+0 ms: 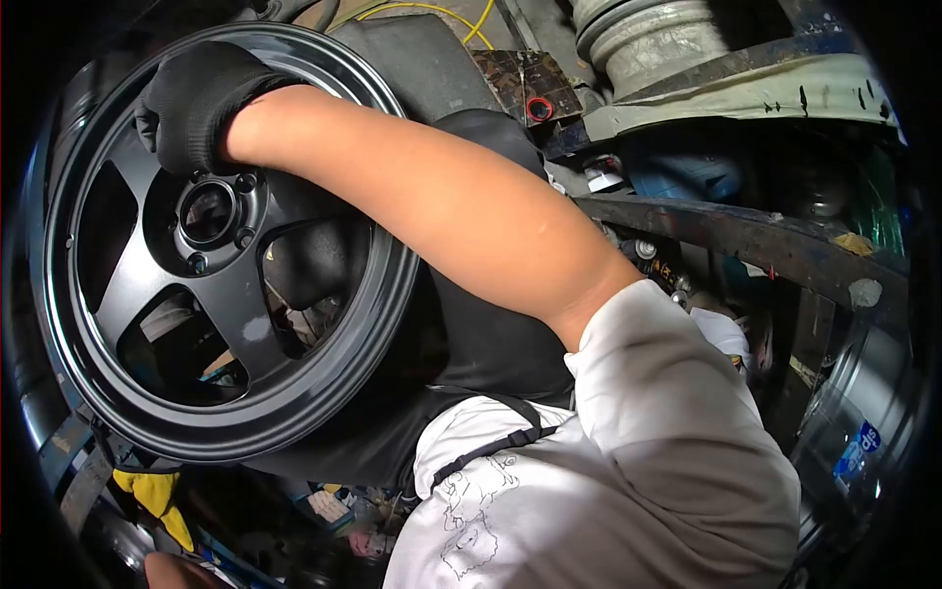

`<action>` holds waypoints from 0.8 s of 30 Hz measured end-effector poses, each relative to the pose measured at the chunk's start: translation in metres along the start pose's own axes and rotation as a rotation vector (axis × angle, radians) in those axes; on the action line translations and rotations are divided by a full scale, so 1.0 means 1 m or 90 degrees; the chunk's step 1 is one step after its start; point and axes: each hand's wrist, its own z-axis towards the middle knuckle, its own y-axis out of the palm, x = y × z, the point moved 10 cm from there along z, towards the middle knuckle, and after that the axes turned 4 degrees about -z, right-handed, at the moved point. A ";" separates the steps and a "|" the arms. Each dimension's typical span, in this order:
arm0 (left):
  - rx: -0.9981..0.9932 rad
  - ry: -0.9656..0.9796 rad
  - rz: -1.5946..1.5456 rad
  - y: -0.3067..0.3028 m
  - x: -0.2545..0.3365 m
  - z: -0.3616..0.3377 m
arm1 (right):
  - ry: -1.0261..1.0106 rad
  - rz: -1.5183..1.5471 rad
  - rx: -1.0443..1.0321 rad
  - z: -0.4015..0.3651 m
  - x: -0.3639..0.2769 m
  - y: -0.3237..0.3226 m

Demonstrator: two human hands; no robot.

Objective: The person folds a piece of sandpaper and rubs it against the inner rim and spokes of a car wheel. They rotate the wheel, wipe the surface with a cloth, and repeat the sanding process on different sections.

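Observation:
A dark grey alloy wheel rim [257, 334] with broad spokes and a glossy outer lip fills the left of the view, tilted across my lap. My right hand [201, 103], in a black knitted glove, rests over the upper spokes near the lip. Its fingers are curled inward; whatever they may hold is hidden beneath the glove. Just below it are the round centre bore and the bolt holes. A paler patch marks the lower spoke. My left hand is out of sight; only a bit of bare skin shows at the bottom left edge.
Another rim [657, 49] stands at the top right beside a masked, paint-marked beam [756, 93]. A metal frame bar [726, 231] crosses the right side, above a clear plastic container [854, 412]. A yellow cloth [157, 501] hangs at the lower left.

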 end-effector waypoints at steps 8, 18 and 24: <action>-0.020 -0.002 0.002 -0.002 0.005 -0.005 | -0.024 0.000 0.043 0.002 -0.005 0.004; -0.035 0.013 0.003 0.000 0.010 -0.002 | -0.017 0.034 0.041 -0.005 -0.006 -0.002; -0.041 0.030 0.011 -0.009 0.019 -0.002 | -0.095 0.040 0.133 -0.006 -0.013 -0.002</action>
